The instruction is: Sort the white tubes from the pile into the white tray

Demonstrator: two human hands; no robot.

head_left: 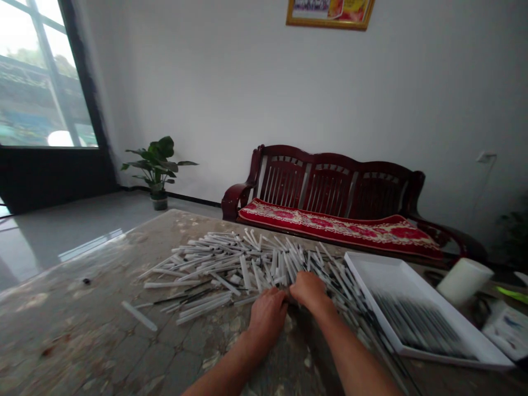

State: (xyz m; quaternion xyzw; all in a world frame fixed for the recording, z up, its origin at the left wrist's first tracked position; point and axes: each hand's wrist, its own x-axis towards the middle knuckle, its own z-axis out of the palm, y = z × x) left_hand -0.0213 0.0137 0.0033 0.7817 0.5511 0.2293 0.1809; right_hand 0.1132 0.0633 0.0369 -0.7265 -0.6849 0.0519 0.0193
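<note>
The table (pixel 82 324) is topped with polished, mottled brown stone. The heaped white tubes (pixel 231 264) appear to be matt plastic. The white tray (pixel 371 269) is of smooth plastic. The bench (pixel 330 181) is of glossy dark-red wood, covered by a patterned cloth cushion (pixel 338 225).

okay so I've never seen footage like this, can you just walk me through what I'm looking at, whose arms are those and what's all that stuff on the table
There is no machine here. The single picture comes from a camera worn on a person's head, looking forward and down, so the two bare arms reaching in from the bottom are the wearer's own. The left hand and right hand rest close together at the near edge of a big pile of thin white sticks, mixed with thin dark rods, spread over a marbled table. Whether the fingers grip anything is hidden. To the right lies a white tray holding a row of dark rods, with a white roll beyond it. Behind stand a dark wooden bench with a red cushion and a potted plant.
</note>
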